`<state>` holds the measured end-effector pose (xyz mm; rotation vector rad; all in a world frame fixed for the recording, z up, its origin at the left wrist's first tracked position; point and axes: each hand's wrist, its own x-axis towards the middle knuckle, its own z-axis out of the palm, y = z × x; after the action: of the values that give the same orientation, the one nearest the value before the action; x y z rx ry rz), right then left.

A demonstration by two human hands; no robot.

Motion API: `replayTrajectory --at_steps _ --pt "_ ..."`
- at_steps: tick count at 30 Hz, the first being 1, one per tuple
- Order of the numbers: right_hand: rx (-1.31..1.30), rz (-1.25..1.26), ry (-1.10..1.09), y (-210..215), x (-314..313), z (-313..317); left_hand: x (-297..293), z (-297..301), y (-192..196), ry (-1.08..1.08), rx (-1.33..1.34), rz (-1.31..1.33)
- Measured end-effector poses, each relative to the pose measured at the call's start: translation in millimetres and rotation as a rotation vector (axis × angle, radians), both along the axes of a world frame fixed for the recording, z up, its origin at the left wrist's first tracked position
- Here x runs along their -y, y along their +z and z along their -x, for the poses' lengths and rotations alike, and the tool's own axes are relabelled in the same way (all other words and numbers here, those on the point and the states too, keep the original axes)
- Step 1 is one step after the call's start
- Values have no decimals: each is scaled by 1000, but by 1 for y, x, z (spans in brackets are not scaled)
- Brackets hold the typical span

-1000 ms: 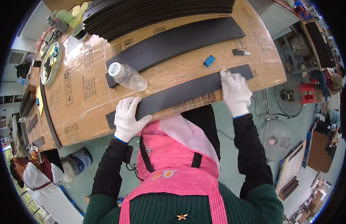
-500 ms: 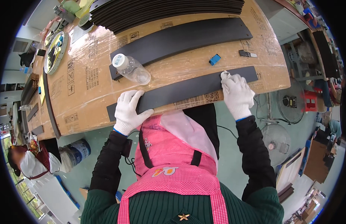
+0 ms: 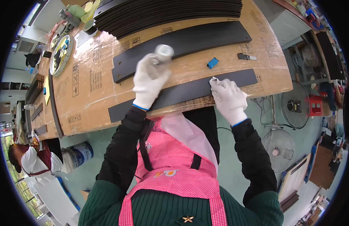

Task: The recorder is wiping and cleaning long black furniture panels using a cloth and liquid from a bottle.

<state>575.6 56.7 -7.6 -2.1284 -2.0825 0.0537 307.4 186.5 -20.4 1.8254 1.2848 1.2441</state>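
Note:
My left hand, in a white knit glove, is wrapped round a clear plastic bottle with a white cap. Hand and bottle are slightly blurred, above the gap between two dark grey boards. My right hand, gloved the same way, pinches a small white cloth over the nearer board. That narrow dark grey board lies along the table's front edge. Beyond it rest wider dark grey boards, with holes near their ends.
A tall stack of dark boards stands at the back. A blue block and a black-handled blade tool lie right of centre on the cardboard-covered table. At far left are a round tray and a person.
My left hand has left the near board, taken hold of the bottle and lifted it, cap swung to the right. My right hand has shifted left along the board with the cloth.

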Motion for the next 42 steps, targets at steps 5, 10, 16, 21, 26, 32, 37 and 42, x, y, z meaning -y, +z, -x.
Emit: replayTrajectory --at_steps 5,10,16,21,26,32,37,42 --pt "-8 -41 -400 -8 -5 -89 2 -44 38 -440 -638 -314" --pt "-70 -147 -389 -16 -2 -88 0 -65 33 -519 -840 -446" --pt "-81 -116 -422 -17 -3 -87 -4 -81 37 -535 -1054 -553" --pt "-68 -137 -402 -22 -1 -90 0 -85 41 -521 -1106 -483" --pt "-91 -185 -397 -27 0 -95 3 -90 47 -525 -1152 -448" --pt "-78 -87 -448 -23 -3 -90 5 -90 47 -506 -1150 -529" --pt "-103 -101 -464 -19 -3 -88 3 -82 42 -515 -1098 -474" --pt "-91 -121 -427 -27 -8 -92 -2 -52 49 -500 -868 -330"
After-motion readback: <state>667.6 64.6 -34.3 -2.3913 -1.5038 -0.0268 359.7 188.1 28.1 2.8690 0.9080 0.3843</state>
